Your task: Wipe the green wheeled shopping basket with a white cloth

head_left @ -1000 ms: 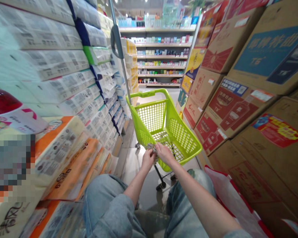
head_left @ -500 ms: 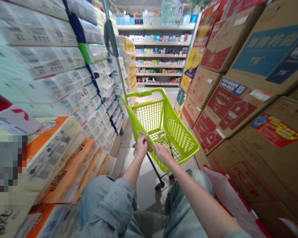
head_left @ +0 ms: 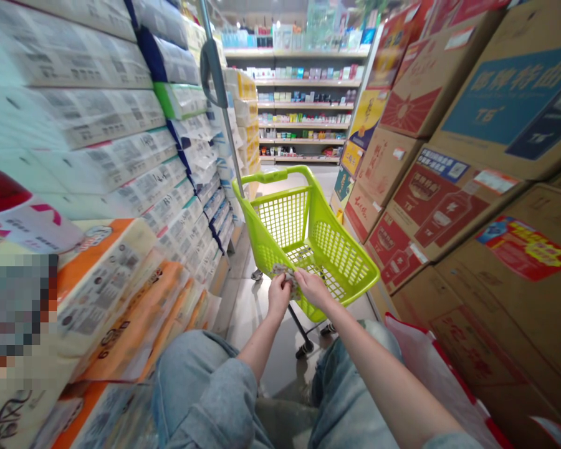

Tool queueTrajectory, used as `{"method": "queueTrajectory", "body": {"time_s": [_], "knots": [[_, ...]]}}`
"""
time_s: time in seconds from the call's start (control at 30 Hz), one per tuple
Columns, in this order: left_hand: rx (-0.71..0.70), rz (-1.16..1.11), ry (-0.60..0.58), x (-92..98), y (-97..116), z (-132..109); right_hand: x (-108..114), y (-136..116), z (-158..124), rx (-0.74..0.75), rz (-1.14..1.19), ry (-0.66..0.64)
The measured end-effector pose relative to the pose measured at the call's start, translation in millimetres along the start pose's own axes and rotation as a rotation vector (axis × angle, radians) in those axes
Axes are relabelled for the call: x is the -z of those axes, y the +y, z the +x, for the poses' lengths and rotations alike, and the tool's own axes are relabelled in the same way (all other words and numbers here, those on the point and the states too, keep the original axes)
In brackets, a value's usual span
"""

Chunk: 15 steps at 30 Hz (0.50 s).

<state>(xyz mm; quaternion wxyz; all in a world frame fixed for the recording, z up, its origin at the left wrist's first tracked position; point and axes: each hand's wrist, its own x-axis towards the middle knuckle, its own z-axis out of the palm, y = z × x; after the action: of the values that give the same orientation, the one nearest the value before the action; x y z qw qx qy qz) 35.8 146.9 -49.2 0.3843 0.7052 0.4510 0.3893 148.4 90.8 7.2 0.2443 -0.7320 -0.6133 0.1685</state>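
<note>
A crumpled greyish cloth point(head_left: 283, 269) is bunched in front of the near side of a lime-green shopping cart basket point(head_left: 268, 249). My left hand point(head_left: 278, 294) is closed on the cloth, thumb and fingers pinched together. Beside it, my right hand point(head_left: 312, 289) has its fingers closed at the cloth's right part, its fingertips partly hidden. Both hands are close together at the basket's lower near edge. Whether the cloth touches the plastic I cannot tell. The basket's slatted inside shows nothing lying in it.
Stacked paper packs point(head_left: 112, 112) line the left, with orange tissue packs point(head_left: 126, 324) nearer. Cardboard boxes point(head_left: 453, 206) rise on the right, a red-edged white bag point(head_left: 430, 368) below. Shelves of small goods point(head_left: 303, 103) stand behind. A grey pole point(head_left: 229, 137) rises by the cart.
My left hand and the cloth have shifted right and slightly down along the basket, coming closer to my right hand. My right hand has moved a little right. The view has shifted slightly.
</note>
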Motion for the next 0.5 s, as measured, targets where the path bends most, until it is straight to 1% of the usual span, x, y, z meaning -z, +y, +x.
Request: {"method": "queueTrajectory", "body": {"time_s": [0.1,0.23,0.33,0.5], "knots": [[0.073,-0.095,0.003,1.1,1,9,1,1,0,0.022,0.017,-0.006],[0.135,-0.162,-0.040,2.2,0,21,3,3,1,0.010,0.004,-0.013],[0.120,-0.147,-0.079,1.0,0,23,4,9,2,0.017,0.006,-0.017],[0.046,-0.063,-0.159,0.6,2,19,6,25,6,0.051,0.028,-0.004]]}}
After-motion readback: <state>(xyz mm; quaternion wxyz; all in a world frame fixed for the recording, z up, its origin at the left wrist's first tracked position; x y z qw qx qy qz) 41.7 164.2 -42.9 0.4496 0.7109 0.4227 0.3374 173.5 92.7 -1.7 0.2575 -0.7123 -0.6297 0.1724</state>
